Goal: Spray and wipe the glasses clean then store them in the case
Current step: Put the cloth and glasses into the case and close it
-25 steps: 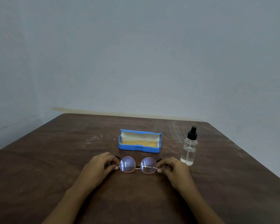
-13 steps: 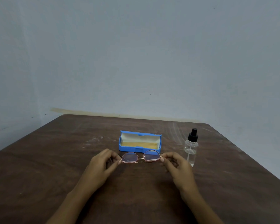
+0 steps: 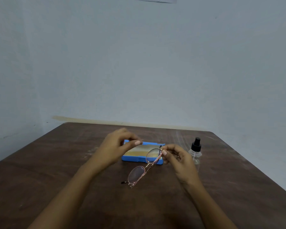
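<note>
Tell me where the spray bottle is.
Head view: the spray bottle stands upright on the table, right of the case, just beyond the right hand.

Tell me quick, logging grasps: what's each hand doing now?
Left hand: holding nothing, fingers loosely curled above the case.
Right hand: pinch grip on one end of the glasses.

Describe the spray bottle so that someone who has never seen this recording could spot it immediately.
On the brown wooden table, look toward the far right, just beyond the right hand. The spray bottle stands upright there, right of the open blue case. It alone is clear plastic with a black pump top.
</note>
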`<state>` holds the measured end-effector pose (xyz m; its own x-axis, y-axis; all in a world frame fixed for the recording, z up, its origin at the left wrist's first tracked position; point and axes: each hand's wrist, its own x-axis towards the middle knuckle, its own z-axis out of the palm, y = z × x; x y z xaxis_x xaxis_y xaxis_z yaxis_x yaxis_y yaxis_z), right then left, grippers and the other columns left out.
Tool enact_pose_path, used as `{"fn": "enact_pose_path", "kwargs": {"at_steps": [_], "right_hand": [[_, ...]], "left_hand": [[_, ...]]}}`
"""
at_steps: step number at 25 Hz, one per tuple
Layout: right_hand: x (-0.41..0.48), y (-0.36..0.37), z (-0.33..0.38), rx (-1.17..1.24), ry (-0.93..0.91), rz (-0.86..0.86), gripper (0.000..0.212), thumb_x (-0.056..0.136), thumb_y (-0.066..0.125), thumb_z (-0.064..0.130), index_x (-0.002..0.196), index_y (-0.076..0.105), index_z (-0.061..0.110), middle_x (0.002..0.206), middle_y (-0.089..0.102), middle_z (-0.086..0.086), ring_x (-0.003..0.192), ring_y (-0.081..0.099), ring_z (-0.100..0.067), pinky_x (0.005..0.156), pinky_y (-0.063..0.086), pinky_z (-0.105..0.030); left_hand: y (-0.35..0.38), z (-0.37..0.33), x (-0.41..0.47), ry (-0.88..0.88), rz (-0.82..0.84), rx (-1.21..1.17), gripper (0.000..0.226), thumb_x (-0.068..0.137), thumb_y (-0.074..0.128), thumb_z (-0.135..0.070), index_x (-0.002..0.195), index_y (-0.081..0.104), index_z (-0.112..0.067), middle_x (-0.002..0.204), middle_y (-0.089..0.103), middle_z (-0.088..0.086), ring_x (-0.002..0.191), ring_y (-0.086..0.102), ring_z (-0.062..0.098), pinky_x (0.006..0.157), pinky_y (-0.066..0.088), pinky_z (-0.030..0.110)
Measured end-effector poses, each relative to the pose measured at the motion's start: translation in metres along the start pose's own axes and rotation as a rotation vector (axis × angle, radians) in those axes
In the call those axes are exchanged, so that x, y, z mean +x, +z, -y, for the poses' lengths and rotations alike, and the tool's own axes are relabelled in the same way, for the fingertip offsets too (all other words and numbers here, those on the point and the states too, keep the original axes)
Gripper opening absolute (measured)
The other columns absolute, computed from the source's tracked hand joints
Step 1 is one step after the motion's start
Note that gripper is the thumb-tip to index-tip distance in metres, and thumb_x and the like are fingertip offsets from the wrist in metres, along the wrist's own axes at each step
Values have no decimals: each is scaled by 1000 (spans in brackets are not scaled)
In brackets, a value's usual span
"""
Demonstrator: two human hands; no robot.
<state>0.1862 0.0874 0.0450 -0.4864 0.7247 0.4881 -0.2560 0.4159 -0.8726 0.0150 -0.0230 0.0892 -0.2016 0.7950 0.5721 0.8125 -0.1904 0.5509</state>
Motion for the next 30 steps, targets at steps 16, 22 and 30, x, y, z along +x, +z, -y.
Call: {"fn": "enact_pose_path", "kwargs": {"at_steps": [16,22,30], "right_hand": [[25,12,24,-61,-16,225,35,81,59,-6,87,38,21,64,59,1,58,56,-6,59,45,-22],[30,13,27,-82,-14,252,35,79,63,-1,86,38,21,56,64,4,60,59,-5,59,47,-21],[22,3,15,11,-32,210,18,86,53,-1,90,61,14,79,67,-1,69,61,-1,62,49,-16]], "left_hand": [[-6,-25,37,-163,315,12,10,74,69,-29,66,63,-33,82,53,-18,75,47,1,67,34,21],[-13,-38,43,-235,445,76,11,78,66,-28,80,67,-18,89,55,-13,81,47,3,70,37,21],[-13,-27,32,-503,226,-258,24,73,69,-15,50,65,-23,68,64,-7,79,50,11,72,35,23]]}}
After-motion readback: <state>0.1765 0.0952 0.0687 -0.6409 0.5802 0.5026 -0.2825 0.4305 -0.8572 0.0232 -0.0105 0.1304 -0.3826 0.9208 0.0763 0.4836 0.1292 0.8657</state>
